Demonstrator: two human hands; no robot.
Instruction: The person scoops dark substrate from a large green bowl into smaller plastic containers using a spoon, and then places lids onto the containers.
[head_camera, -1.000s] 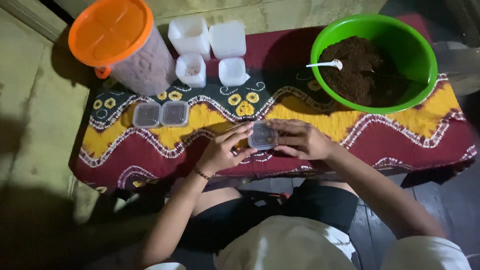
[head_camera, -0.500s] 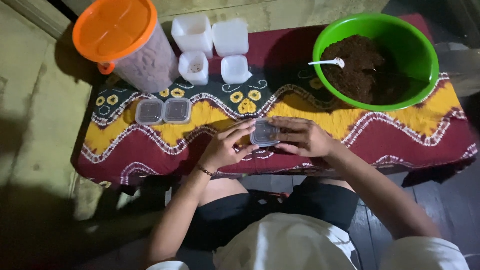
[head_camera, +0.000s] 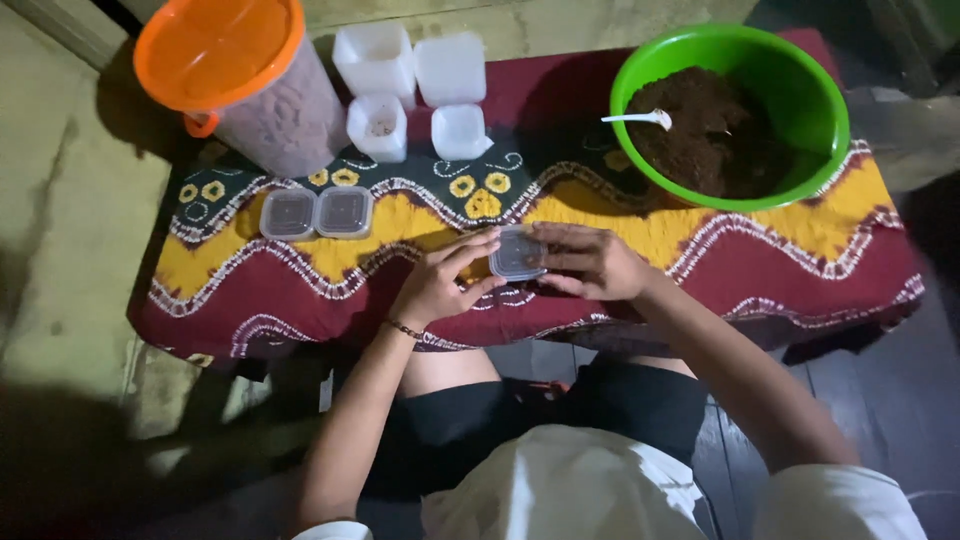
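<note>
Here we grip a small clear lidded container (head_camera: 518, 253) between both hands, left hand (head_camera: 437, 283) and right hand (head_camera: 592, 262), fingers closed round its sides, at the tabletop's (head_camera: 760, 262) near edge.

A low table (head_camera: 760, 290) carries everything, draped in a patterned cloth (head_camera: 300, 290) of dark red, yellow and black with wavy white bands and small flowers. The green bowl (head_camera: 800, 90) of dark brown powder stands at the cloth's far right corner, a white spoon (head_camera: 640, 118) lying in it. Well left of the bowl stand four white open tubs (head_camera: 415, 95), set two by two. Further left of the bowl, at the far corner, stands a clear jug with an orange lid (head_camera: 220, 50). Nearer than the tubs, two small lidded containers (head_camera: 316, 212) lie side by side, touching. Left of the bowl and nearer, one small clear container (head_camera: 518, 252) rests on the cloth's near part.
</note>
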